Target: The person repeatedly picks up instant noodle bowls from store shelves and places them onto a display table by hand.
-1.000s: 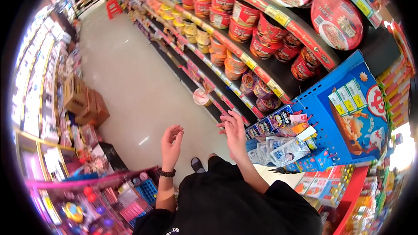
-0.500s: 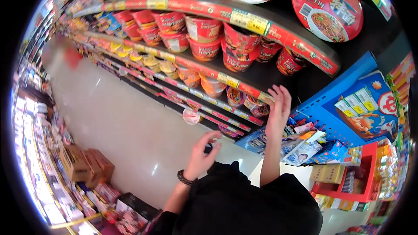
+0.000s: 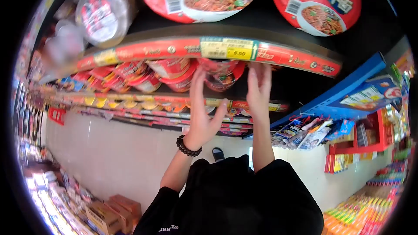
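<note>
My left hand (image 3: 203, 114), a dark beaded bracelet (image 3: 188, 146) on its wrist, reaches up to the shelf with fingers stretched and thumb apart. My right hand (image 3: 259, 86) reaches in under the price rail, its fingers extended upward. Between the two hands sits a red instant noodle cup (image 3: 223, 81), with another cup (image 3: 216, 66) on top of it, partly hidden by the rail. Whether the fingertips touch the cups I cannot tell. More stacked red noodle cups (image 3: 175, 82) stand left of my left hand.
A red price rail (image 3: 165, 51) curves across just above my fingers. Large red noodle bowls (image 3: 217, 0) stand on the shelf above it. To the right, a blue display panel (image 3: 335, 95) juts out, with hanging packets (image 3: 305, 132). Cardboard boxes (image 3: 109, 215) stand on the floor at lower left.
Both hands have moved up and in to the red noodle cups, one on either side of a stack. The right hand has left the lower shelf rail. The view has turned and come closer.
</note>
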